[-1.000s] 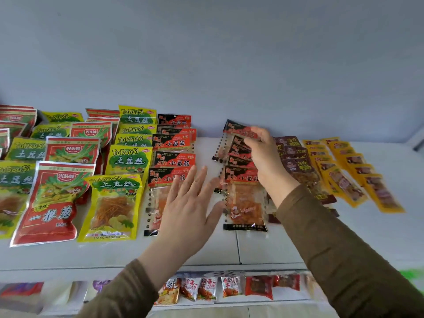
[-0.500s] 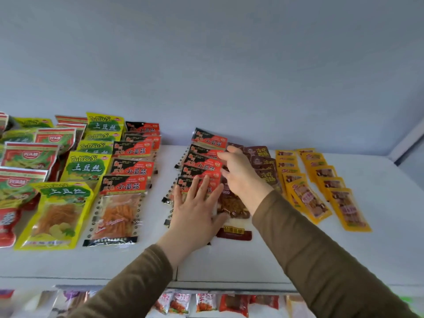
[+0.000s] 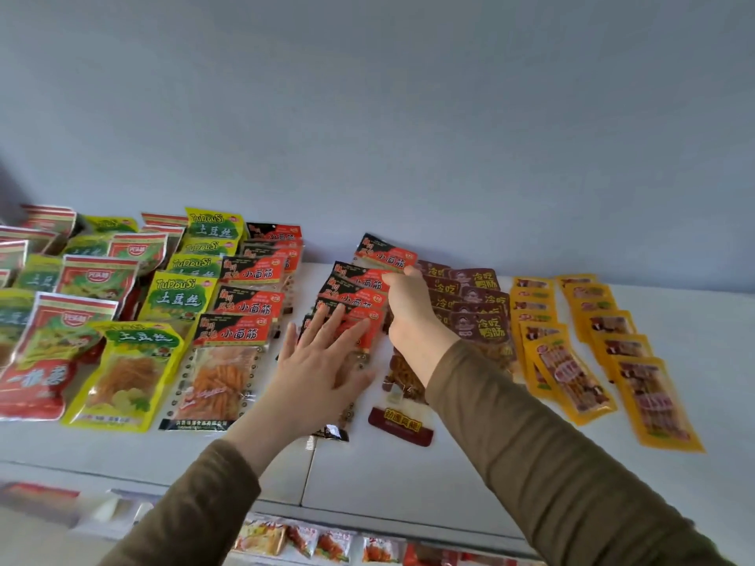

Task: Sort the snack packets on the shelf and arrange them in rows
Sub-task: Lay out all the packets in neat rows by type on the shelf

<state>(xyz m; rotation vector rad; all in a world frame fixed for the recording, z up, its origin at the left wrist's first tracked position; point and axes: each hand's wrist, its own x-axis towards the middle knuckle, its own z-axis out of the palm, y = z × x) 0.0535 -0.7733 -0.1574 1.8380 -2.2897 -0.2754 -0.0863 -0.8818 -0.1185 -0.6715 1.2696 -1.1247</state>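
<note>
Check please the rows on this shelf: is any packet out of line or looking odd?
Yes. The red-and-black row under the left hand and right hand slants compared with the straight red-and-black row beside it. The two yellow-orange rows fan out to the right.

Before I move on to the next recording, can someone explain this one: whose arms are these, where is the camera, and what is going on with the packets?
There is no machine: a person wears a camera on the head, looking down at their own arms. The white shelf holds snack packets in overlapping rows. The left hand lies flat, fingers straight, on the row of red-and-black packets. The right hand pinches a packet edge farther back in that row. Beside it lie brown packets and yellow packets.
</note>
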